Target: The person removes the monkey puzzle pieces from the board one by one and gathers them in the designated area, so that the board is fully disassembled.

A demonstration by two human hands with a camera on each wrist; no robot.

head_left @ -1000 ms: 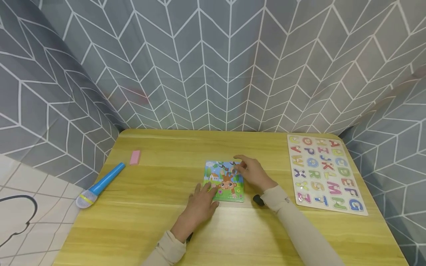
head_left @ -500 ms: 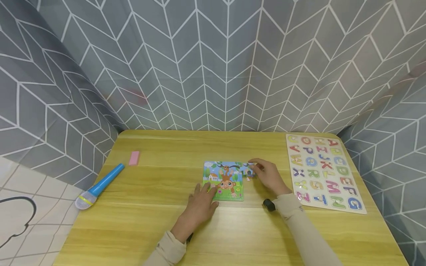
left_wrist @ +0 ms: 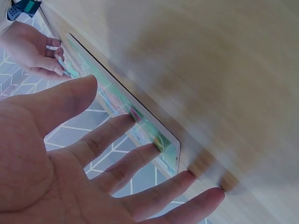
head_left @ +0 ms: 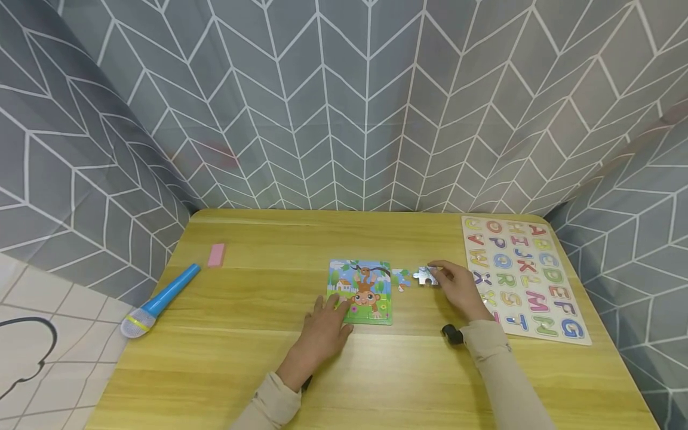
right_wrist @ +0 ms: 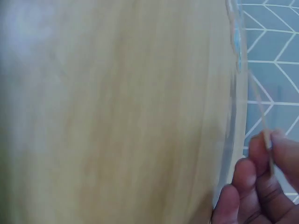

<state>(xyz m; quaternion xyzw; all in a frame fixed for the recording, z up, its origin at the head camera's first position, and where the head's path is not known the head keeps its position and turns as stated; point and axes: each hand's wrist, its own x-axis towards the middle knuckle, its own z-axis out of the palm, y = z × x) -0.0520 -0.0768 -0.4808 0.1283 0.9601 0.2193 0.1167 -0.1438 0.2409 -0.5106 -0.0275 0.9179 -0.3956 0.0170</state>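
Note:
A square monkey jigsaw puzzle (head_left: 361, 282) lies on the wooden table. My left hand (head_left: 322, 334) rests at its lower left corner, fingers spread; the left wrist view shows two fingertips (left_wrist: 156, 148) on the green edge of the puzzle and two others on the table. To the right, my right hand (head_left: 463, 291) pinches a jigsaw piece (head_left: 426, 276) between thumb and fingers. In the right wrist view that piece (right_wrist: 261, 109) appears edge-on, tilted. Between the puzzle and the held piece lies another loose jigsaw piece (head_left: 400, 276).
An alphabet board (head_left: 529, 280) lies at the right, partly behind my right hand. Over at the left are a blue toy microphone (head_left: 166, 295) and a small pink block (head_left: 217, 255). A patterned grey curtain (head_left: 344, 119) hangs along the table's back edge.
My right hand has moved right from the puzzle's upper right corner, bringing jigsaw pieces along. One piece now lies beside the puzzle, another is in its fingers. The left hand stays put.

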